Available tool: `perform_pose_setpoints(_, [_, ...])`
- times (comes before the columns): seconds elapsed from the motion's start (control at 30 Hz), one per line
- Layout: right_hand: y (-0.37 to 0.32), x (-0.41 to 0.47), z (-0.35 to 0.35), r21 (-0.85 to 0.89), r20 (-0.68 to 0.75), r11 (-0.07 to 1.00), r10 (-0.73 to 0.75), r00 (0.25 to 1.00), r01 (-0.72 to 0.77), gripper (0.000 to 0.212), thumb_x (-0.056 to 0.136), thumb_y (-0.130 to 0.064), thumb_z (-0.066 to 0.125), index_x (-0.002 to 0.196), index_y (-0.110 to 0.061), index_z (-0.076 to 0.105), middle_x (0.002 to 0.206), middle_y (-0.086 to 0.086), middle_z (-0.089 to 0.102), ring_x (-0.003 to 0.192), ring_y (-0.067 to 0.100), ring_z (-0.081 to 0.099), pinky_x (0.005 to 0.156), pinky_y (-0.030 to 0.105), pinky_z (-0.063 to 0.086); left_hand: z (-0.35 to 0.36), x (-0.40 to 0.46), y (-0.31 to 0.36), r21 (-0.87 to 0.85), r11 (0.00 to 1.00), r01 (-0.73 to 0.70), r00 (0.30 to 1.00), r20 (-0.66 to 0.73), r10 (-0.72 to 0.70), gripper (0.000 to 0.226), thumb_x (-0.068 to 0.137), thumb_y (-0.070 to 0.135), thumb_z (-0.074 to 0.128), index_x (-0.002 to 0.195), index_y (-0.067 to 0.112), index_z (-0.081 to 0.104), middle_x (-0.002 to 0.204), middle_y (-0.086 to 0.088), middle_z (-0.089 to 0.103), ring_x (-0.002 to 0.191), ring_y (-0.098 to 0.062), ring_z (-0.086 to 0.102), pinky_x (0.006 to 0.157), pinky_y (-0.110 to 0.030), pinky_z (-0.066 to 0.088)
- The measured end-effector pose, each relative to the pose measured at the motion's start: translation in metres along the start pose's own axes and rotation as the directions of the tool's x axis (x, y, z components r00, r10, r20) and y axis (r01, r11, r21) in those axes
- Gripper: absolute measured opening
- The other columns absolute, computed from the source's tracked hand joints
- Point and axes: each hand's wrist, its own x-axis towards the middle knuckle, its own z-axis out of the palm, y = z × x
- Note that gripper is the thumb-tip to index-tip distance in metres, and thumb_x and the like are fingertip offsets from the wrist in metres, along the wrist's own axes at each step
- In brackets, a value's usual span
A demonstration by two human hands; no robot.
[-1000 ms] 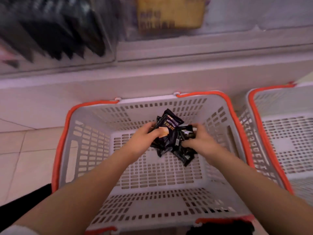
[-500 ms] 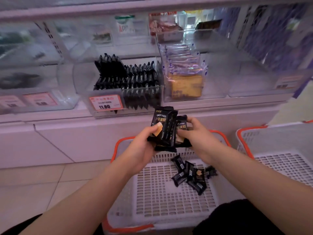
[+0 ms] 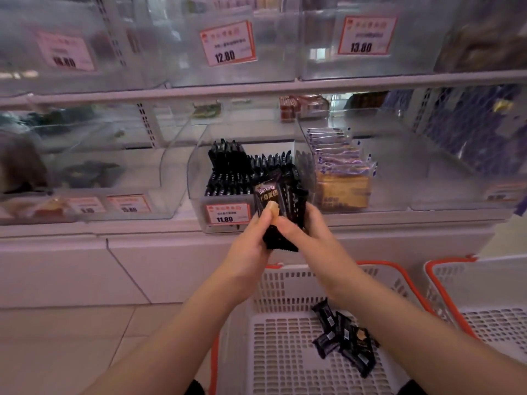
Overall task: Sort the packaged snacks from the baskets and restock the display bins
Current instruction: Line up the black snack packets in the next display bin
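A stack of black snack packets is held upright between both hands, just in front of the clear display bin that carries the 11.80 price tag. The left hand is curled round the stack's left side, with its thumb laid on the front packet. The right hand is wrapped round the right side, with its thumb pressed on the lower front. The stack is raised clear of the baskets and overlaps the bin's front right corner in the view.

Inside that bin, rows of matching black packets are stood on edge, filling the left and back parts. In the neighbouring bin to the right, purple-and-orange packets are stacked against its left wall.

Below the hands, a white basket with orange rim is set on the floor against the shelf base. A few loose black packets are left on its perforated floor, near the right wall. A second white basket is placed just beside it on the right.

On the upper shelf, price tags reading 12.80 and 13.80 are fixed to clear bins whose contents are too blurred to tell.
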Motion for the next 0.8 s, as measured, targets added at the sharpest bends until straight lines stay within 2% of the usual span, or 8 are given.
perform_pose_setpoints(0.1, [-0.019, 0.02, 0.006, -0.142, -0.013, 0.988, -0.06, 0.998, 0.058, 0.048, 0.084, -0.031, 0.065, 0.124, -0.035, 0.038, 0.109, -0.022, 0.057, 0.097, -0.015, 0.052, 0.077, 0.007, 0.042, 0.007, 0.014, 0.022, -0.084, 0.996, 0.001, 1.0, 0.015, 0.001, 0.053, 0.088, 0.032, 0.044, 0.134, 0.006, 0.046, 0.133, -0.007, 0.054, 0.124, -0.016, 0.05, 0.109, -0.033, 0.035])
perform_pose_setpoints(0.23, [-0.044, 0.052, 0.005, -0.251, -0.027, 0.964, -0.101, 0.994, 0.091, 0.038, 0.082, -0.03, 0.067, 0.111, -0.04, 0.044, 0.101, -0.021, 0.06, 0.094, -0.004, 0.056, 0.076, 0.016, 0.044, 0.0, 0.038, 0.051, -0.123, 0.992, 0.026, 0.998, 0.063, -0.018, 0.041, 0.098, 0.022, 0.025, 0.124, 0.005, 0.052, 0.123, -0.011, 0.059, 0.115, -0.019, 0.053, 0.108, -0.034, 0.034])
perform_pose_setpoints(0.3, [-0.049, 0.07, 0.003, -0.33, -0.068, 0.941, -0.107, 0.992, 0.079, 0.029, 0.078, -0.037, 0.068, 0.099, -0.042, 0.048, 0.096, -0.02, 0.061, 0.092, 0.0, 0.059, 0.077, 0.022, 0.048, -0.008, 0.053, 0.066, 0.037, 0.999, -0.004, 1.0, 0.03, 0.003, 0.036, 0.099, 0.021, 0.028, 0.113, 0.01, 0.059, 0.108, -0.006, 0.067, 0.099, -0.014, 0.062, 0.094, -0.029, 0.046])
perform_pose_setpoints(0.37, [-0.048, 0.091, 0.002, -0.421, -0.117, 0.906, -0.099, 0.988, 0.041, 0.025, 0.077, -0.046, 0.066, 0.096, -0.039, 0.05, 0.092, -0.017, 0.062, 0.088, 0.003, 0.06, 0.075, 0.025, 0.05, -0.019, 0.071, 0.079, 0.359, 0.932, -0.048, 0.995, -0.066, 0.077, 0.027, 0.098, 0.018, 0.035, 0.096, 0.017, 0.062, 0.097, -0.003, 0.066, 0.092, -0.014, 0.061, 0.09, -0.032, 0.046])
perform_pose_setpoints(0.47, [-0.041, 0.13, -0.001, -0.564, -0.205, 0.823, -0.07, 0.976, -0.06, 0.044, 0.077, -0.056, 0.062, 0.106, -0.025, 0.053, 0.09, -0.01, 0.062, 0.077, 0.005, 0.057, 0.057, 0.022, 0.042, -0.042, 0.1, 0.089, 0.813, 0.582, -0.037, 0.974, -0.101, 0.203, 0.024, 0.096, 0.02, 0.045, 0.115, 0.021, 0.06, 0.106, 0.006, 0.063, 0.097, -0.009, 0.056, 0.089, -0.026, 0.042])
perform_pose_setpoints(0.53, [-0.035, 0.157, -0.004, -0.641, -0.275, 0.747, -0.01, 0.961, -0.176, 0.059, 0.076, -0.059, 0.061, 0.115, -0.016, 0.048, 0.101, -0.003, 0.061, 0.076, 0.01, 0.054, 0.053, 0.023, 0.038, -0.06, 0.12, 0.093, 0.958, 0.285, -0.031, 0.965, -0.045, 0.258, 0.037, 0.093, 0.021, 0.049, 0.13, 0.017, 0.051, 0.125, 0.004, 0.058, 0.111, -0.01, 0.053, 0.09, -0.018, 0.035])
perform_pose_setpoints(0.63, [-0.027, 0.196, -0.007, -0.734, -0.325, 0.62, 0.04, 0.945, -0.278, 0.074, 0.077, -0.06, 0.06, 0.125, -0.008, 0.038, 0.113, 0.007, 0.056, 0.083, 0.02, 0.05, 0.065, 0.027, 0.042, -0.08, 0.153, 0.1, 0.999, -0.014, -0.05, 0.97, 0.052, 0.238, 0.041, 0.092, 0.019, 0.05, 0.133, 0.015, 0.048, 0.134, -0.003, 0.051, 0.122, -0.018, 0.048, 0.096, -0.024, 0.038])
perform_pose_setpoints(0.8, [-0.01, 0.247, -0.008, -0.842, -0.302, 0.465, 0.01, 0.953, -0.272, 0.066, 0.075, -0.05, 0.067, 0.117, -0.007, 0.038, 0.105, 0.009, 0.059, 0.092, 0.03, 0.061, 0.065, 0.03, 0.045, -0.102, 0.208, 0.108, 0.949, -0.314, -0.039, 0.991, 0.077, 0.109, 0.042, 0.091, 0.02, 0.051, 0.132, 0.013, 0.047, 0.135, -0.007, 0.045, 0.123, -0.023, 0.044, 0.099, -0.034, 0.04])
